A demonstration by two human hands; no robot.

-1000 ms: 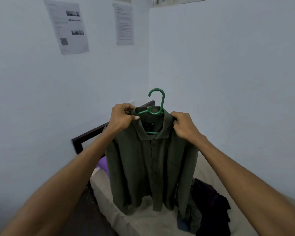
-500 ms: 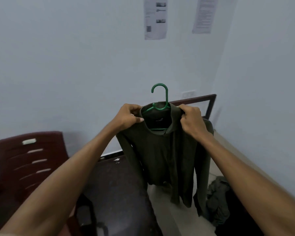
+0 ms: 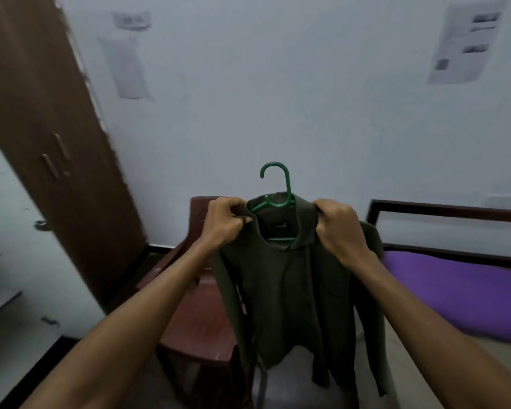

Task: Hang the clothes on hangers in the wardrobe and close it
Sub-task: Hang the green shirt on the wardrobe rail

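Wardrobe (image 3: pixel 50 160) left, shirt (image 3: pixel 292 290) on hanger (image 3: pixel 276 187)

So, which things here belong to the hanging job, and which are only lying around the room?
For the job:
- dark green shirt, gripped at the collar by the left hand and right hand
- green hanger inside it
- brown wardrobe, doors shut

Just around:
- brown plastic chair
- purple pillow
- bed frame
- papers on the wall

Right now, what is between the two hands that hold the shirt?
In the head view, the shirt collar and the green hanger lie between the left hand and the right hand. The hook stands up above the collar.
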